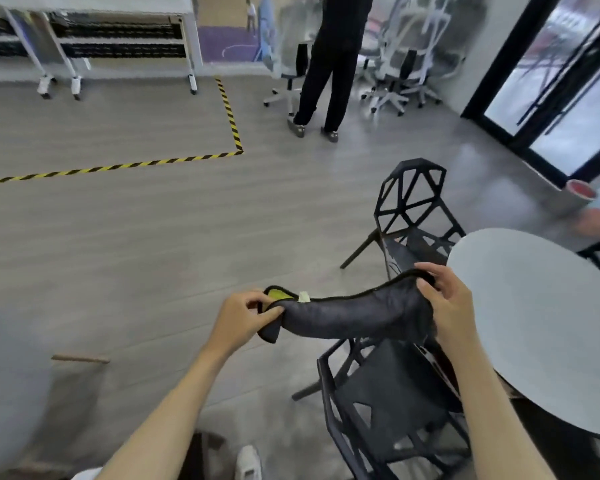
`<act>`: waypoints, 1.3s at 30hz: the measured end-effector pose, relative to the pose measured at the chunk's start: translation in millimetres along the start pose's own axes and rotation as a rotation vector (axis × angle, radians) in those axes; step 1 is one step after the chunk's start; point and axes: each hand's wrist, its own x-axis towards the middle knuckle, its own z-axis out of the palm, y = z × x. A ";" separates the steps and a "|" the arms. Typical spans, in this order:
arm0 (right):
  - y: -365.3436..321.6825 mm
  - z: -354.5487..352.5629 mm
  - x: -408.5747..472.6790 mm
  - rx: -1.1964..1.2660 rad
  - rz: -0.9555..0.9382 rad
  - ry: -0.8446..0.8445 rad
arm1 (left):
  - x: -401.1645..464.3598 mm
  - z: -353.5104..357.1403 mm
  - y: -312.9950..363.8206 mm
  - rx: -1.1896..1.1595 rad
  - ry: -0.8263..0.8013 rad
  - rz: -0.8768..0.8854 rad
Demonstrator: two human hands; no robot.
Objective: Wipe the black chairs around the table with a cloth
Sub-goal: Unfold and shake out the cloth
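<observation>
Both hands up in front of the body, a dark cloth (354, 315) stretched between them, held in the air above the floor and clear of the chairs.

Left hand (238, 322): fingers curled, pinching the cloth's left end. That end is folded over and shows a yellow-green underside with a small white tag beside it.

Right hand (445, 299): fingers and thumb curled round the cloth's right end, which bunches and hangs down below the palm. This hand sits just beside the left edge of the counter (541, 327), a round pale-grey top.

Near black chair (388, 407): open lattice frame, directly below the cloth and the right forearm, seat tucked against the counter's near-left edge. Cloth is not touching it.

Far black chair (411, 209): same lattice build, backrest upright, standing beyond the cloth at the counter's far-left edge. Part of a third dark frame shows at the counter's right edge, mostly cut off.

Floor (153, 237): grey planks, with yellow-and-black hazard tape (118, 166) running across it and turning a corner toward the far wall.

Background: a person in dark clothes (329, 64) standing with back turned, white office chairs (399, 71) clustered near them, white wheeled racks (118, 39) along the far left, glass doors at far right.

A pale shoe (248, 462) shows at the bottom edge.
</observation>
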 end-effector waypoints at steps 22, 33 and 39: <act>17.4 -35.2 81.4 0.172 0.069 0.372 | 179.6 150.4 -1.2 0.206 -0.513 0.108; -60.2 -16.9 212.2 0.026 -0.030 0.304 | 309.1 222.1 -3.6 0.258 -0.878 0.500; -97.7 7.1 268.1 -0.058 -0.030 0.296 | 403.0 230.0 7.0 0.026 -1.193 0.315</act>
